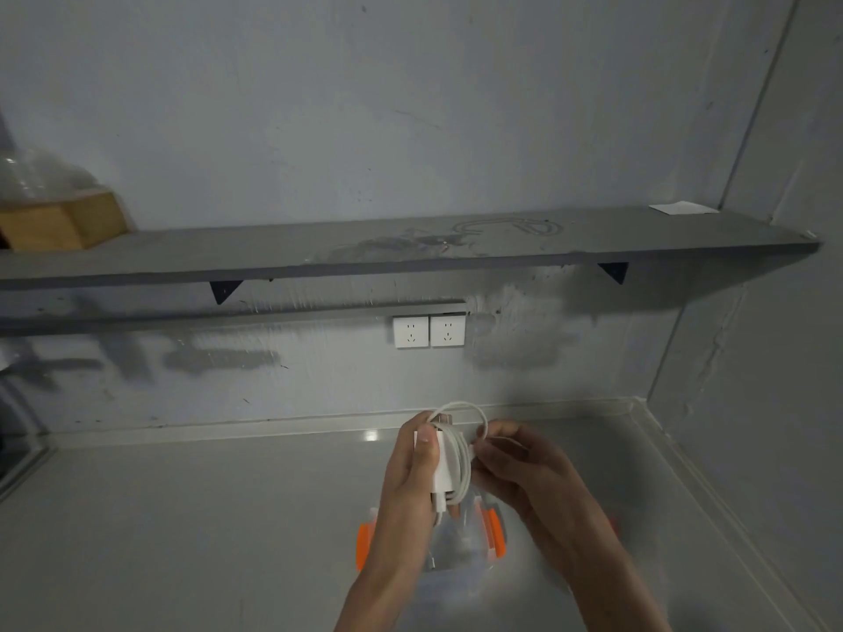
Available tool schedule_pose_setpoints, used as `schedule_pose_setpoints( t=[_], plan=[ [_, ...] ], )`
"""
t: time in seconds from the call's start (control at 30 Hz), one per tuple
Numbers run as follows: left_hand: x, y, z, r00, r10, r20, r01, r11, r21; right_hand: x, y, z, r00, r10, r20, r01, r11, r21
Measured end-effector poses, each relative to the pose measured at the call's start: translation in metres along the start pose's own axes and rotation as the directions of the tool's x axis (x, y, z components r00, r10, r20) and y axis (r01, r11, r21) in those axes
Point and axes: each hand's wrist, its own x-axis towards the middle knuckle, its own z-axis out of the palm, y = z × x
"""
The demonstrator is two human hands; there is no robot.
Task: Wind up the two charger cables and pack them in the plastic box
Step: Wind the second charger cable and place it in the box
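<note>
My left hand [410,472] grips a white charger block [444,467] upright, thumb pressed on its top. A white cable [460,410] loops around the block and arcs above my fingers. My right hand [515,467] pinches the loose end of that cable just right of the block. Below both hands sits a clear plastic box [456,547] with orange clips on its sides, partly hidden by my wrists. Only one charger is visible; whether another lies in the box I cannot tell.
A grey counter [182,517] runs to the wall, with a raised edge at the right. Two white wall sockets [429,331] sit under a grey shelf [410,253]. A wooden block with a glass vessel [59,216] stands at the shelf's left end.
</note>
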Motion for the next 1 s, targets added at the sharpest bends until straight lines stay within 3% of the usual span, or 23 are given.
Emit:
schedule_pose_setpoints(
  t=[0.2, 0.4, 0.57, 0.67, 0.73, 0.83, 0.93, 1.0],
  plan=[
    [0.004, -0.007, -0.002, 0.997, 0.079, -0.003, -0.079, 0.993, 0.086, -0.002, 0.005, 0.006, 0.998, 0.023, -0.05, -0.021, 0.999, 0.025],
    [0.007, -0.025, -0.008, 0.989, 0.141, -0.036, -0.132, 0.972, 0.193, -0.009, 0.016, 0.012, 0.993, -0.06, -0.106, 0.024, 0.949, -0.314],
    [0.002, -0.028, -0.012, 0.972, 0.232, -0.028, -0.215, 0.935, 0.282, -0.019, 0.024, 0.022, 0.994, -0.039, -0.106, -0.003, 0.929, -0.369],
    [0.002, -0.029, -0.015, 0.968, 0.249, -0.042, -0.23, 0.937, 0.264, -0.024, 0.036, 0.034, 0.992, -0.024, -0.125, -0.017, 0.946, -0.323],
    [0.002, -0.028, -0.017, 0.976, 0.219, -0.016, -0.211, 0.957, 0.196, -0.022, 0.046, 0.041, 0.987, -0.004, -0.159, -0.027, 0.982, -0.189],
    [-0.004, -0.028, -0.021, 0.958, 0.286, -0.03, -0.275, 0.941, 0.198, -0.018, 0.052, 0.046, 0.988, -0.028, -0.153, 0.013, 0.995, -0.097],
    [-0.008, -0.023, -0.026, 0.955, 0.278, -0.103, -0.269, 0.959, 0.091, -0.021, 0.053, 0.051, 0.99, -0.106, -0.095, 0.073, 0.953, -0.295],
    [-0.006, -0.018, -0.034, 0.943, 0.243, -0.228, -0.242, 0.97, 0.034, -0.022, 0.053, 0.05, 0.978, -0.2, -0.055, 0.137, 0.825, -0.549]
  ],
)
